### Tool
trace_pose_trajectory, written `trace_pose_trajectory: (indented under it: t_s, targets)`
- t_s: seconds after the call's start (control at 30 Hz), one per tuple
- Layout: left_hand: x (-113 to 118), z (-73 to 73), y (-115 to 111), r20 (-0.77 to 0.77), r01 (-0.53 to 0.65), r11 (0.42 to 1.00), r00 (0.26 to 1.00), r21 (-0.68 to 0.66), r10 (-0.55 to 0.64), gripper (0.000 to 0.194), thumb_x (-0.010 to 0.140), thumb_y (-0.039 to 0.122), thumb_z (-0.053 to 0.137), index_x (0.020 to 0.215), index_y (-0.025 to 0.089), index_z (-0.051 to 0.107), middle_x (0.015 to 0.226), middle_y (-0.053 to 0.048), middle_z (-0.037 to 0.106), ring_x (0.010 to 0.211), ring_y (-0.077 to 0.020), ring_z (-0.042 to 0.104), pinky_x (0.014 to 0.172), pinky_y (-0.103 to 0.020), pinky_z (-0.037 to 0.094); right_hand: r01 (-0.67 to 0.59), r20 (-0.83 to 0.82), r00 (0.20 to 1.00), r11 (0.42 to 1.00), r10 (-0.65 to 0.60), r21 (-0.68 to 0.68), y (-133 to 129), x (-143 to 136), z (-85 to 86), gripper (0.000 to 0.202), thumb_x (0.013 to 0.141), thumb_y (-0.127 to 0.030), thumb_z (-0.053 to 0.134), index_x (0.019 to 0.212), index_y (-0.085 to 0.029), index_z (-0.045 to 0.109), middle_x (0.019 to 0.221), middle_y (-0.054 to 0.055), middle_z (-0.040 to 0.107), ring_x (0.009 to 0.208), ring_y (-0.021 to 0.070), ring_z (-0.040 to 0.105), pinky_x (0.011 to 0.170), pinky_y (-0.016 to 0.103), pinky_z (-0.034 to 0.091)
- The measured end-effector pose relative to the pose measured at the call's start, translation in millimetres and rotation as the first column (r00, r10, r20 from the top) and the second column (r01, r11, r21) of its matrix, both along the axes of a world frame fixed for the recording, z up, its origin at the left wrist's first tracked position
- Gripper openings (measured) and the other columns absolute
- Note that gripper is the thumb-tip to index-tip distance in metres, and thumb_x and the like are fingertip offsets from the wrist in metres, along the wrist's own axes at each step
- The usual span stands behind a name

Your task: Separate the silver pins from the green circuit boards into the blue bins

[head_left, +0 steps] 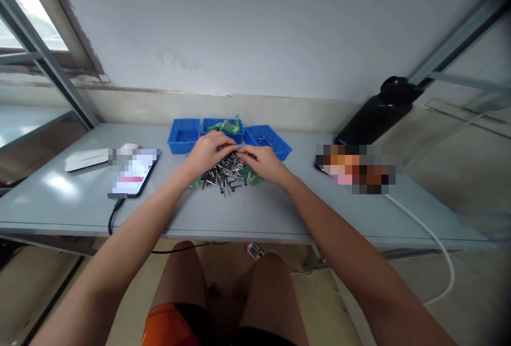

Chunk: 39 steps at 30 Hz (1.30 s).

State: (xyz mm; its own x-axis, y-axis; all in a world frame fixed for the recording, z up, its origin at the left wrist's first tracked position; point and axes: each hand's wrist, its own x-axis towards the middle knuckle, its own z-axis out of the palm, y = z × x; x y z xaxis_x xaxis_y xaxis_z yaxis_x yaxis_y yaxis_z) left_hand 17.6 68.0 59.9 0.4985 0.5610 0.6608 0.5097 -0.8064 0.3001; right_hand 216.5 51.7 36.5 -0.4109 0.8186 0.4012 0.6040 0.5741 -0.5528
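Observation:
A pile of metal screws (pixel 225 174) lies on the grey table, with green plastic (pixel 252 175) at its edges. Over the pile's back left is my left hand (pixel 211 150), fingers bent and pressed together. My right hand (pixel 261 161) meets it from the right, its fingertips pinched close to the left ones. Whatever the fingertips hold is too small to make out. Behind the hands stand a left blue bin (pixel 175 145), a middle blue bin (pixel 239 136) with green plastic (pixel 225 125) in it, and a tilted right blue bin (pixel 281 149) holding a few screws.
On the table's left are a lit phone (pixel 133 173) with a black cable and a flat white object (pixel 87 159). To the right lie a blurred-out item (pixel 353 170) with a white cable (pixel 423 223) and a black bottle (pixel 377 114). A wall rises behind the table.

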Motion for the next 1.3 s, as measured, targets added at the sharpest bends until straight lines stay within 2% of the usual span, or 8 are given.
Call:
trace_pose_trajectory:
  t_s: [0.17,0.27,0.4,0.57,0.73,0.87,1.1,1.3]
  targets:
    - [-2.3,-0.3,2.5,0.020,-0.026,0.999,0.999,-0.046,0.027,0.010,0.088,0.025,0.059,0.086,0.020,0.068,0.085,-0.004,0.066,0.079,-0.0148,0.061,0.076,-0.028,0.049,0.104,-0.073,0.992,0.993,-0.100,0.057,-1.0,6.4,6.1,0.023,0.089,-0.034,0.050,0.088,-0.020,0.067,0.074,0.002,0.069,0.065,0.0147,0.060,0.065,0.027,0.043]
    - [-3.7,-3.0,5.2,-0.026,-0.023,0.997,0.999,-0.079,0.021,0.010,0.087,0.023,0.059,0.088,0.018,0.068,0.093,-0.007,0.062,0.084,-0.0164,0.061,0.078,-0.030,0.049,0.163,-0.158,0.977,0.980,-0.145,0.110,-2.6,8.7,9.8,0.022,0.088,-0.035,0.050,0.088,-0.021,0.067,0.076,0.002,0.070,0.066,0.0152,0.061,0.067,0.028,0.044]
    - [-3.6,-7.2,6.1,-0.127,0.020,0.991,0.991,-0.130,-0.037,0.012,0.087,0.018,0.057,0.090,0.016,0.068,0.094,-0.007,0.061,0.088,-0.0177,0.061,0.082,-0.031,0.048,0.144,-0.174,0.978,0.978,-0.117,0.148,-4.8,5.2,8.5,0.023,0.088,-0.037,0.050,0.086,-0.021,0.066,0.077,0.003,0.069,0.066,0.0153,0.061,0.067,0.028,0.045]
    - [-2.6,-9.1,5.1,-0.165,0.052,0.982,0.983,-0.180,-0.082,0.011,0.086,0.017,0.056,0.087,0.017,0.067,0.090,-0.005,0.062,0.083,-0.0165,0.060,0.076,-0.029,0.048,0.125,-0.117,0.988,0.970,-0.102,0.209,-6.9,2.6,5.7,0.024,0.088,-0.038,0.049,0.082,-0.021,0.065,0.075,0.003,0.067,0.063,0.0142,0.056,0.065,0.028,0.044]
    - [-3.9,-4.4,3.9,-0.020,0.038,0.991,0.999,-0.126,-0.041,0.009,0.087,0.020,0.057,0.087,0.017,0.065,0.092,-0.007,0.060,0.085,-0.0166,0.059,0.073,-0.029,0.050,0.143,-0.143,0.982,0.976,-0.120,0.167,-4.2,6.9,6.7,0.021,0.087,-0.036,0.049,0.086,-0.021,0.063,0.076,0.002,0.067,0.063,0.0140,0.057,0.064,0.027,0.044]
    - [-3.1,1.9,-0.7,0.127,0.020,0.997,0.992,-0.074,-0.010,0.008,0.087,0.022,0.059,0.089,0.018,0.065,0.092,-0.006,0.059,0.085,-0.0156,0.059,0.070,-0.027,0.051,0.081,-0.073,0.995,0.991,-0.074,0.105,-0.8,6.4,4.1,0.019,0.087,-0.034,0.050,0.085,-0.019,0.062,0.074,0.002,0.066,0.062,0.0130,0.055,0.063,0.026,0.042]
    - [3.7,-1.0,-7.4,0.075,0.102,0.994,0.992,-0.037,-0.099,0.008,0.088,0.021,0.058,0.091,0.019,0.065,0.095,-0.006,0.060,0.084,-0.0160,0.060,0.069,-0.028,0.051,-0.021,0.029,0.999,1.000,0.021,-0.004,-3.6,0.3,3.5,0.018,0.087,-0.032,0.049,0.084,-0.019,0.062,0.068,0.000,0.063,0.060,0.0120,0.053,0.061,0.025,0.038]
    - [-2.0,0.7,-1.7,0.061,0.040,0.997,0.997,-0.059,-0.036,0.008,0.088,0.022,0.057,0.090,0.018,0.064,0.090,-0.005,0.061,0.078,-0.0141,0.059,0.070,-0.027,0.050,0.060,-0.011,0.998,0.995,-0.060,0.085,-0.4,8.5,5.0,0.016,0.086,-0.030,0.051,0.083,-0.019,0.063,0.070,0.001,0.065,0.060,0.0121,0.053,0.060,0.025,0.040]
